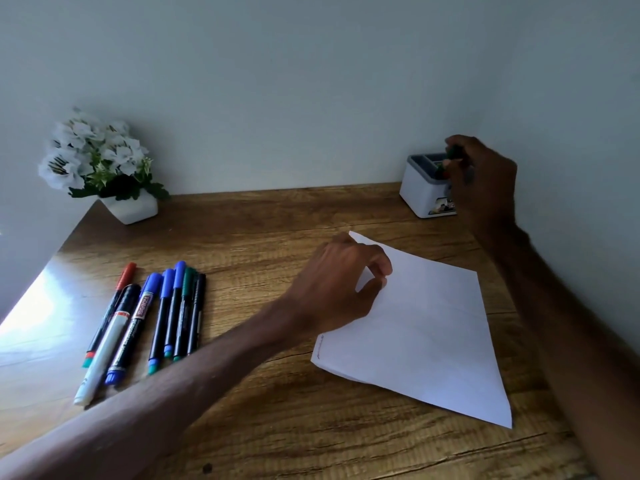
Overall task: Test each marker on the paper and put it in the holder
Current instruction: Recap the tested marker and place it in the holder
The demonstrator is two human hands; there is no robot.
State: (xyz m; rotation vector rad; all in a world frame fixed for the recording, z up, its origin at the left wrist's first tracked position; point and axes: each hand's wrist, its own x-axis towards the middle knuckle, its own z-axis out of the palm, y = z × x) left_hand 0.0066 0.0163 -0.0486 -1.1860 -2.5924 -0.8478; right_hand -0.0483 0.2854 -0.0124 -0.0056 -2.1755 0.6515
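A white sheet of paper (429, 327) lies on the wooden table, with a faint scribble near its lower left edge. My left hand (339, 285) rests on the sheet's left side, fingers loosely curled and holding nothing. At the back right stands a white holder (420, 188) with a grey rim. My right hand (485, 181) is over the holder and grips a green marker (450, 157), mostly hidden by the fingers. Several markers (152, 320) lie side by side at the left: red, black-and-white, blue, green and black ones.
A white pot of white flowers (104, 168) stands at the back left corner. The pale wall runs right behind the table and closes in on the right beside the holder. Bright glare falls on the table's left edge (27, 313).
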